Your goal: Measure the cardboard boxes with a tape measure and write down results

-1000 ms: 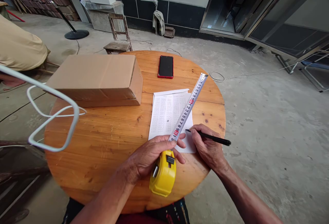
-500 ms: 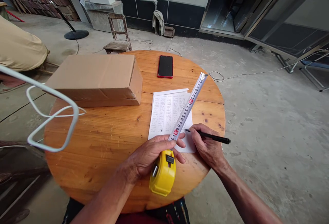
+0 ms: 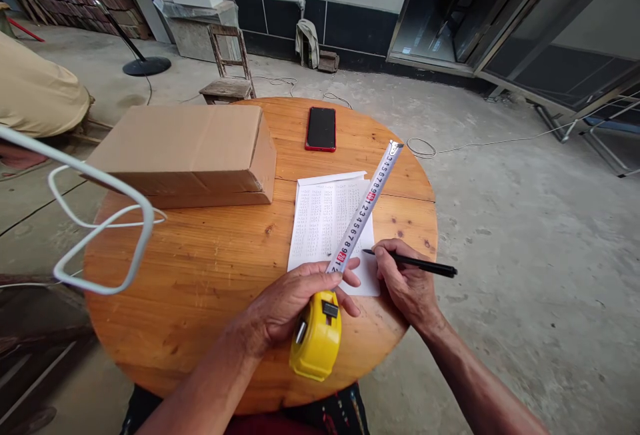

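Note:
My left hand (image 3: pixel 300 302) grips a yellow tape measure (image 3: pixel 316 342) by its blade, thumb on top. The metal blade runs out up and to the right, over a sheet of paper (image 3: pixel 313 222) with columns of small handwritten marks. Between the fingers and thumb of my right hand (image 3: pixel 407 285) is a black pen (image 3: pixel 425 265). Its tip points left, at the paper's lower right; whether it touches the sheet I cannot tell. The paper lies on a round wooden table (image 3: pixel 210 282).
A closed cardboard box (image 3: pixel 185 148) takes up the table's back left. A phone (image 3: pixel 321 128) with a red edge lies at the back. White bent tubing (image 3: pixel 145 235) juts in from the left. Behind the table stands a small wooden chair (image 3: pixel 230 68); a person's covered leg (image 3: pixel 40 88) shows at far left.
The pen and its tip have shifted slightly to the right in my right hand. My left hand and the tape measure have stayed nearly in place.

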The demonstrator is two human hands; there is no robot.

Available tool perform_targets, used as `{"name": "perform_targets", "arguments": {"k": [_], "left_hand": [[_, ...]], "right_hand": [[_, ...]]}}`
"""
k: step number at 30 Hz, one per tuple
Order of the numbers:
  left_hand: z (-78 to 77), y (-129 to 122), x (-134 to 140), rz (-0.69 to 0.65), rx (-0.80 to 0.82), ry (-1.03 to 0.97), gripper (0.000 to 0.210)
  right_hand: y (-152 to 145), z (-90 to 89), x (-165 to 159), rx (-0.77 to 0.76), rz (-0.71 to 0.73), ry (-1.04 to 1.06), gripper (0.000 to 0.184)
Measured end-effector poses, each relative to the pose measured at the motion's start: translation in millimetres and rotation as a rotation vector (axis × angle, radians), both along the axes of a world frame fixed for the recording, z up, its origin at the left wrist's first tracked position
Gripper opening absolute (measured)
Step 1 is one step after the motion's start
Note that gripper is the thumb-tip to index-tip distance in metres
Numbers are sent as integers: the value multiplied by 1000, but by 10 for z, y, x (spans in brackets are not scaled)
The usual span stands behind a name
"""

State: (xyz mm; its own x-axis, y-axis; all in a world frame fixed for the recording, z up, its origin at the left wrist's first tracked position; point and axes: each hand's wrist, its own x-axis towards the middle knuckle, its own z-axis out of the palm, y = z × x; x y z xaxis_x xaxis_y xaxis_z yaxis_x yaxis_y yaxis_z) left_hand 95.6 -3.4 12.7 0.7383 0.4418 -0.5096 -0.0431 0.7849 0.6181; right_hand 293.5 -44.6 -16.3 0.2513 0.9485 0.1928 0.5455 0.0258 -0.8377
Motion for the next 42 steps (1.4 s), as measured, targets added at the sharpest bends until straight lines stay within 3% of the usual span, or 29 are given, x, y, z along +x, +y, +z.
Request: {"name": "perform_targets", "arguments": {"k": [22, 31, 36, 42], "left_hand": [[-8, -5, -14, -14, 3, -11, 20], [-28, -11, -1, -18, 49, -4, 19], [-25, -16, -2, -8, 47, -29, 19], [-22, -11, -24, 23, -2, -24, 16]], "right_hand": [[8, 7, -6, 24, 37, -68, 15], [-7, -13, 15, 27, 34, 32, 16], [-16, -56, 39, 145, -60, 205, 12], [33, -80, 31, 228, -72, 84, 12]]}}
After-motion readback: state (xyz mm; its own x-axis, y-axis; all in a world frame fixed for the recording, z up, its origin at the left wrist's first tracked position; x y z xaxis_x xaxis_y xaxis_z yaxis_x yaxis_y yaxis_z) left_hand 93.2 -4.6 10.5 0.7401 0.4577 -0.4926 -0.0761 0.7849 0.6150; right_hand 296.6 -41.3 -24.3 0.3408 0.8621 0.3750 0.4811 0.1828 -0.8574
